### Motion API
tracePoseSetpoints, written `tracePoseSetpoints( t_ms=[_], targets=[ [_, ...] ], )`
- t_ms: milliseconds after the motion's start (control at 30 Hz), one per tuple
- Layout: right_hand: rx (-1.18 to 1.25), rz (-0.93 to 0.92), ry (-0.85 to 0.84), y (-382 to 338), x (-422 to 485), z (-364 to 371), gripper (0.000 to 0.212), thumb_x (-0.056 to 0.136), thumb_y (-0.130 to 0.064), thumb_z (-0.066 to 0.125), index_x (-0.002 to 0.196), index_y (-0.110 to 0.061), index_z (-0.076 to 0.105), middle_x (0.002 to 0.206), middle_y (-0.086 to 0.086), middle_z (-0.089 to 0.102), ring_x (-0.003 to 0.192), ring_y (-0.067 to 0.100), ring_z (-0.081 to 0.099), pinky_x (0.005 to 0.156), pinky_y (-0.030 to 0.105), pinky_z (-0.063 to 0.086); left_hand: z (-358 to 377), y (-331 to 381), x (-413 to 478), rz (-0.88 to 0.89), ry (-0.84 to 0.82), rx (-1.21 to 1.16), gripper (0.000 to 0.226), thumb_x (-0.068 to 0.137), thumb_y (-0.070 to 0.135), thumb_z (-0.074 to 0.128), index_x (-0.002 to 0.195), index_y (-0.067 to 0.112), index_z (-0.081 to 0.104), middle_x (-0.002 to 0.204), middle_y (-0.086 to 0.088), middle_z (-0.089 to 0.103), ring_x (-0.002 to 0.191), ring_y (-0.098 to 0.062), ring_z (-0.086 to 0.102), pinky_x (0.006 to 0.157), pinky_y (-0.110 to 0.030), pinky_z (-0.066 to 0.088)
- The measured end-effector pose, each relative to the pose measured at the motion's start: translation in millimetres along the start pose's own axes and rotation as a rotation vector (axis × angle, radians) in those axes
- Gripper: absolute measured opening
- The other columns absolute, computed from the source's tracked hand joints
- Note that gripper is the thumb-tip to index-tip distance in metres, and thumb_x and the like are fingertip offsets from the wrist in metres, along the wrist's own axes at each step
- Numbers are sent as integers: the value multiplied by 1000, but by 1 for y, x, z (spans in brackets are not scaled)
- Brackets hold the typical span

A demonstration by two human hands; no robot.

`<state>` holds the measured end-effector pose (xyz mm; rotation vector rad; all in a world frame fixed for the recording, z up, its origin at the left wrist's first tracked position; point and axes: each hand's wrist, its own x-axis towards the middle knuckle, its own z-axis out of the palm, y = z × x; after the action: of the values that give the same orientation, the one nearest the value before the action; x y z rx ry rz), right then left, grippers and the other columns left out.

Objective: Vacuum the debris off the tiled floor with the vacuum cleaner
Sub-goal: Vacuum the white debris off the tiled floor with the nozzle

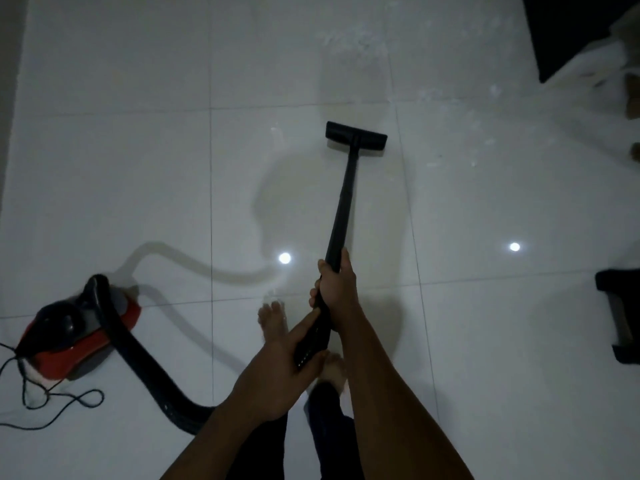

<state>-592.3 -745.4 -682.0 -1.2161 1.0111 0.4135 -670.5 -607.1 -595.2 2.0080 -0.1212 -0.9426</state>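
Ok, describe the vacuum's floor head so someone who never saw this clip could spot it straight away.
Start at the white tiled floor and follow the black wand up from the right hand. At its far end sits the floor head, a flat black bar set crosswise like a T, short of the pale debris and unlike the red canister at lower left.

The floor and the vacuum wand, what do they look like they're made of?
Floor: looks like glazed, glossy white tile, since it mirrors two ceiling lights and shows thin grout lines. Vacuum wand: matte black, probably plastic, though coated metal is possible; it shows no shine. Right hand and left hand both hold its grip.
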Motion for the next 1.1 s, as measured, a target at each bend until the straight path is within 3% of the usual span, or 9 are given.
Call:
tracePoseSetpoints(
  t_ms=[133, 200, 300, 433, 567, 733, 933, 1033, 1100],
  targets=[
    [55, 40, 39, 41, -51, -27, 66, 107, -19, 52, 163, -39, 22, 69, 7, 46, 42, 12, 48, 43, 28, 45, 28, -3, -53, 36, -16, -7, 63, 97, 41, 57, 145, 59, 20, 114, 16, 70, 89, 0, 69, 79, -26, 57],
    [72, 42, 48, 61, -70, -35, 65, 107, -18, 51, 162, -38, 23, 67, 6, 46, 42, 13, 49, 44, 29, 46, 36, -8, -74, 17, -50, 29, 64, 98, 35, 58, 147, 54, 22, 92, 18, 70, 63, 3, 63, 61, -15, 49],
    [74, 44, 70, 92, -93, -45, 65, 107, -18, 51, 162, -38, 22, 67, 6, 47, 41, 12, 50, 44, 28, 46, 50, -18, -101, 10, -85, 18, 63, 98, 35, 58, 147, 53, 24, 81, 13, 69, 49, -2, 53, 54, -14, 40],
    [73, 50, 82, 139, -121, -55, 67, 107, -21, 52, 163, -39, 20, 65, 5, 47, 41, 11, 49, 44, 28, 46, 75, -44, -140, 29, -123, 20, 63, 98, 36, 57, 146, 55, 22, 85, 4, 72, 49, -3, 51, 54, -17, 40],
    [85, 57, 80, 181, -153, -59, 66, 108, -20, 53, 163, -38, 22, 66, 6, 46, 42, 13, 48, 43, 27, 46, 95, -67, -184, -3, -135, 19, 63, 97, 41, 56, 146, 58, 21, 84, 14, 71, 56, -3, 58, 57, -18, 44],
    [99, 86, 61, 213, -172, -57, 65, 107, -19, 53, 162, -37, 24, 67, 7, 47, 41, 12, 49, 42, 25, 46, 107, -87, -210, -38, -131, -14, 65, 93, 51, 55, 149, 56, 22, 105, 21, 71, 74, -1, 68, 73, -25, 56],
    [94, 104, 52, 208, -162, -65, 65, 107, -19, 54, 162, -38, 24, 66, 7, 48, 43, 14, 50, 43, 27, 46, 117, -84, -199, -37, -120, 0, 64, 97, 41, 56, 151, 50, 23, 102, 17, 72, 69, 0, 66, 62, -15, 48],
    [64, 93, 55, 188, -141, -74, 67, 107, -19, 54, 163, -37, 22, 66, 9, 48, 43, 14, 50, 43, 27, 46, 120, -77, -174, -21, -109, -17, 63, 96, 43, 56, 147, 58, 20, 116, 18, 70, 93, -1, 69, 82, -25, 57],
    [49, 77, 53, 170, -125, -79, 65, 107, -18, 54, 162, -36, 23, 66, 9, 49, 41, 13, 50, 42, 28, 46, 121, -68, -154, -11, -115, -31, 64, 96, 42, 55, 148, 55, 20, 128, 19, 64, 107, 4, 64, 92, -20, 54]
  ],
)
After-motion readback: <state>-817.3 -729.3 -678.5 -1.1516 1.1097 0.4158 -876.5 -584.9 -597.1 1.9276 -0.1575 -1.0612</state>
